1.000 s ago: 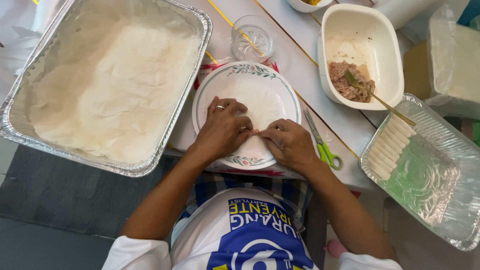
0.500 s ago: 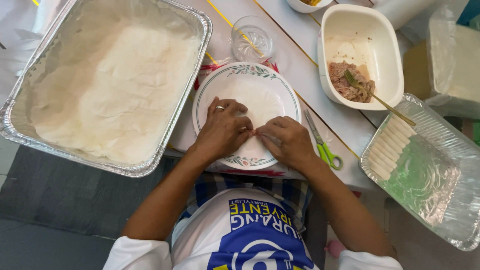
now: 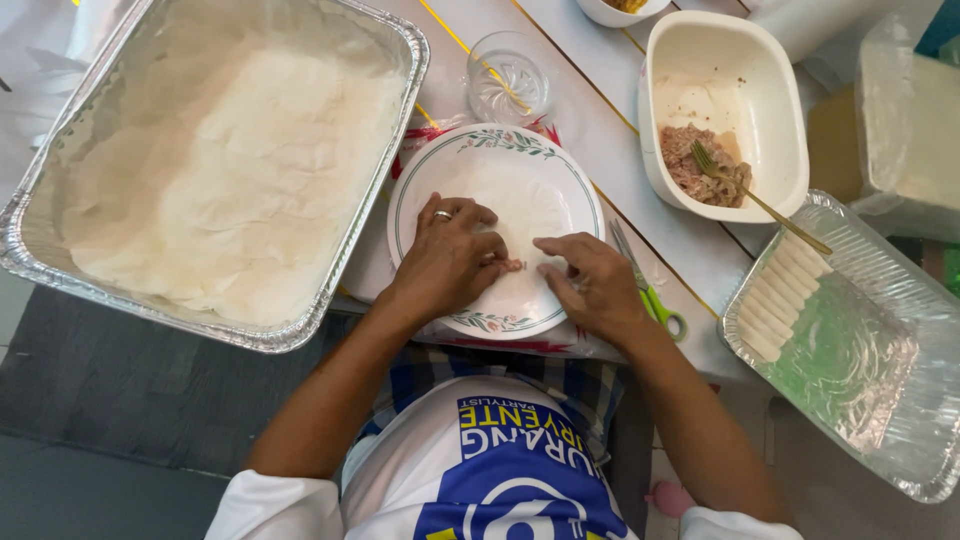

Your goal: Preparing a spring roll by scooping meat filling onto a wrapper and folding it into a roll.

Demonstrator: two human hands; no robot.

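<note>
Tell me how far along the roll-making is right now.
Done: a row of finished rolls lies at one end of the foil tray on the right, most of it bare. In hand: left hand and right hand fold a wrapper over a bit of filling on the plate. Left: meat in the white dish and a stack of wrappers in the big tray.

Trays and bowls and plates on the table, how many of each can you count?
Foil trays: 2, the big one and the small one
Bowls: 2, the meat bowl and a small bowl
Plates: 1, the plate
Total: 5
</note>
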